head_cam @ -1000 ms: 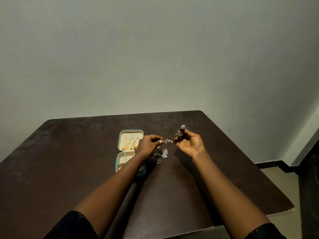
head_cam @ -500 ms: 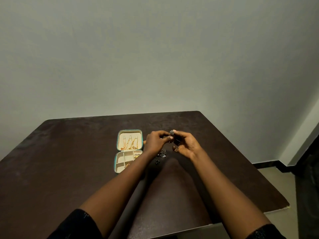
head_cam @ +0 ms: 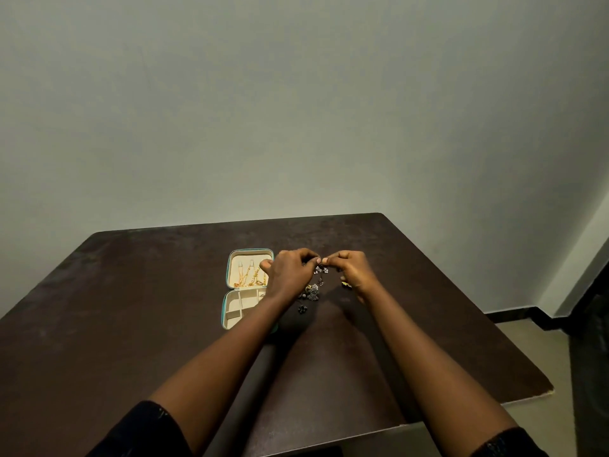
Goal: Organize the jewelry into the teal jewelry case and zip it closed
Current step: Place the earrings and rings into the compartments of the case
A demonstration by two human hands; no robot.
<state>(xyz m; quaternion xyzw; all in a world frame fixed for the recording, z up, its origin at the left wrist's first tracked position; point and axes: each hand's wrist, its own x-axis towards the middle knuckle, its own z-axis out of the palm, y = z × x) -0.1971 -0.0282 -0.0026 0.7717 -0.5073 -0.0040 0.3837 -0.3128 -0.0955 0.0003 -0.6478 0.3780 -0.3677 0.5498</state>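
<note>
Both hands, left hand (head_cam: pixel 290 272) and right hand (head_cam: pixel 351 270), pinched one silver earring (head_cam: pixel 321 269); the open teal jewelry case (head_cam: pixel 230 268) lay just left, nearer the left hand.

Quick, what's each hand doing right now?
Left hand: pinched shut on the silver jewelry piece.
Right hand: pinched shut on the same piece.
</note>
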